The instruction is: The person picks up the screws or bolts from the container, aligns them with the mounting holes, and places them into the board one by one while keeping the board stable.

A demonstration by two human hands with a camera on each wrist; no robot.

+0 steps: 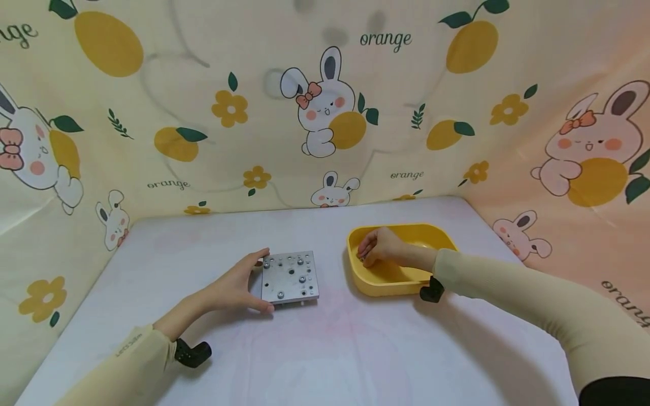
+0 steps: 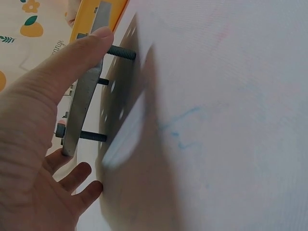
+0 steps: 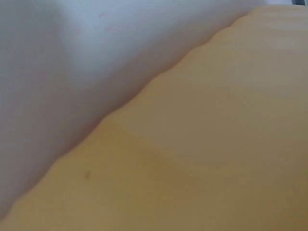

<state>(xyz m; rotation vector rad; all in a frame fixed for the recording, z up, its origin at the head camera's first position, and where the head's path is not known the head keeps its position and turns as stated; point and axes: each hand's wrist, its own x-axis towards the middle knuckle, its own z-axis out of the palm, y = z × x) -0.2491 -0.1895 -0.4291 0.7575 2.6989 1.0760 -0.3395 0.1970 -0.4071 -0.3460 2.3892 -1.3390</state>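
My left hand (image 1: 228, 287) grips a square metal plate (image 1: 299, 276) by its left side, thumb at the near corner and a fingertip at the far one. Holes and several bolts dot the plate's top. In the left wrist view, threaded bolt shanks (image 2: 122, 52) stick out below the plate (image 2: 83, 103), which stands off the table. My right hand (image 1: 386, 248) reaches into a yellow plastic bin (image 1: 391, 290) at its left end. Its fingers are curled, with a small dark metal piece (image 1: 363, 258) at the tips, too small to identify. The right wrist view shows mostly the bin's wall (image 3: 202, 144).
A white cloth covers the table (image 1: 325, 349). Behind it hangs a printed curtain (image 1: 244, 152) with rabbits and oranges, which also runs along both sides. The bin stands to the right of the plate, with a strip of table between them.
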